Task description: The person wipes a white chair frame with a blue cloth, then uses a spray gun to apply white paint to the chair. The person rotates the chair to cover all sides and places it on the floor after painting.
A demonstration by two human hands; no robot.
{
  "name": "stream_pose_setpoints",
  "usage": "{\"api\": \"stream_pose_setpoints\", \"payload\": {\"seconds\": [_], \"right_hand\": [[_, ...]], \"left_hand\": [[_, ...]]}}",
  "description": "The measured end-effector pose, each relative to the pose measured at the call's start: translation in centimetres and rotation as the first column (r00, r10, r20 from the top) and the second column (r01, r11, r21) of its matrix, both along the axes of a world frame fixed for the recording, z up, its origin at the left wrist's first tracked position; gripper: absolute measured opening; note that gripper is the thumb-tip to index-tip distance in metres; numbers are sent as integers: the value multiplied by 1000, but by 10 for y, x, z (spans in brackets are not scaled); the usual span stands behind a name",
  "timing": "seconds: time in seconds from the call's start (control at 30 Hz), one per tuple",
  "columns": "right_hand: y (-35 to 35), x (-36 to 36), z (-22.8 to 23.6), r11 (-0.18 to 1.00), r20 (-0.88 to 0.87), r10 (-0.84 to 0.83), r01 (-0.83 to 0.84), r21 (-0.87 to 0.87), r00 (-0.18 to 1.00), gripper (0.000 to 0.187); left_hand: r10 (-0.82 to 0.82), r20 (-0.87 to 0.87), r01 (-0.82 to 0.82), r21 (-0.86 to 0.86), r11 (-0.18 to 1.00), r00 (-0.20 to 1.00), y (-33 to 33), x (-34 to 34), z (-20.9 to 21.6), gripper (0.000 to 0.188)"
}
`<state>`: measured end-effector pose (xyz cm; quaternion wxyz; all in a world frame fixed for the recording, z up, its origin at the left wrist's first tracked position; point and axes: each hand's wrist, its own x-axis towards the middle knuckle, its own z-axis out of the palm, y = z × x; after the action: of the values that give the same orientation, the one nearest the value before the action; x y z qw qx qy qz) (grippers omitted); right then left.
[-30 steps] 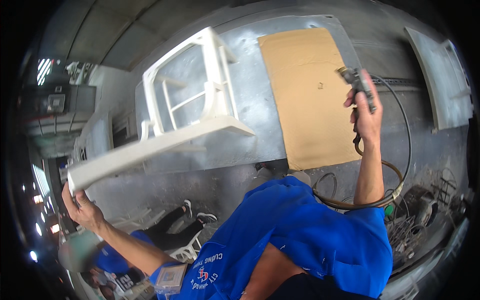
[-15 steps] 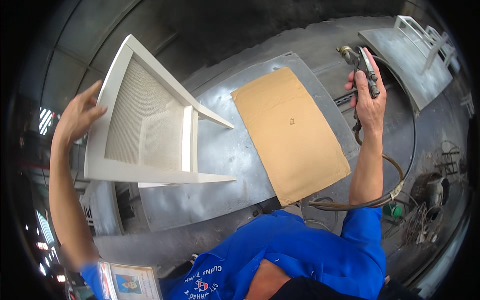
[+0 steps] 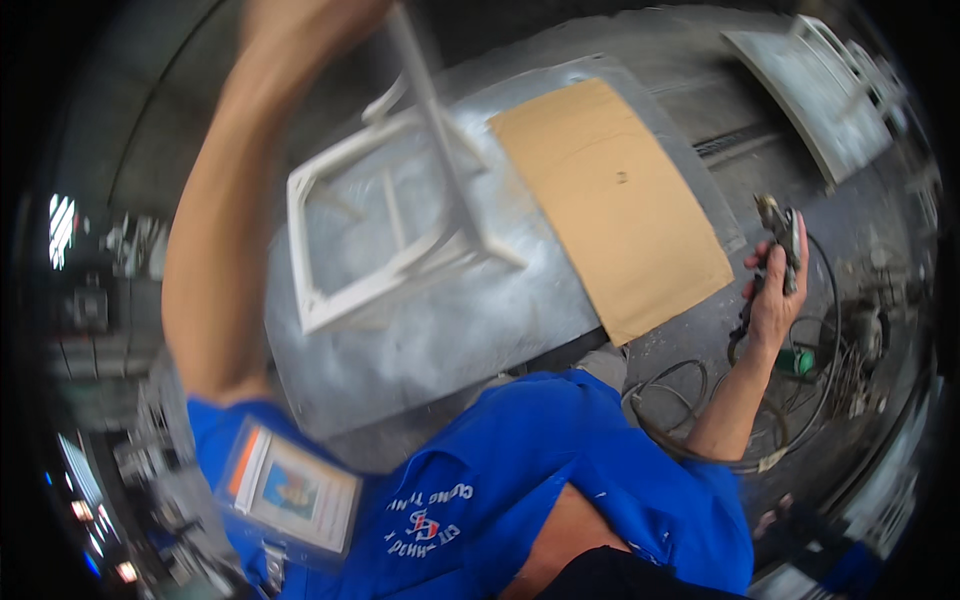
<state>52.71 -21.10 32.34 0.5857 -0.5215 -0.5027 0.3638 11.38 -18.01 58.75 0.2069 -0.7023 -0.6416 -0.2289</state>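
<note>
Well, the white chair rests on the grey bench, just left of a flat cardboard sheet, its back seen nearly edge-on. The person's left hand is up at the top of that back, blurred and cut off, so I can't tell if it's gripping. The right hand is wrapped around a spray gun, away from the chair.

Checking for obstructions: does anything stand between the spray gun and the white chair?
Nothing upright visibly separates the spray gun in the right hand from the white chair; a flat cardboard sheet lies between them on the grey table.
</note>
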Motion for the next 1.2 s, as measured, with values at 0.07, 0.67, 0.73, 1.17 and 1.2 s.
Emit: {"api": "stream_pose_setpoints", "payload": {"seconds": [0.07,0.67,0.73,1.17,1.2], "right_hand": [[-37,-24,-6,999,3,29,-29,-35,1000,55],[-123,-272,-12,709,357,547,-645,283,758,59],[-113,-315,-23,711,357,553,-650,270,753,56],[-137,-409,-35,713,280,629,-682,164,725,52],[-132,-407,-34,746,279,571,-630,217,772,51]], "left_hand": [[-77,191,79,-5,997,979,10,-6,0,83],[789,598,-321,-726,608,142,-345,-223,-437,58],[652,750,-336,-589,735,111,-348,-208,-447,53],[648,758,-323,-632,705,-70,-357,-216,-458,53],[641,765,-316,-625,714,-64,-356,-218,-459,56]]}}
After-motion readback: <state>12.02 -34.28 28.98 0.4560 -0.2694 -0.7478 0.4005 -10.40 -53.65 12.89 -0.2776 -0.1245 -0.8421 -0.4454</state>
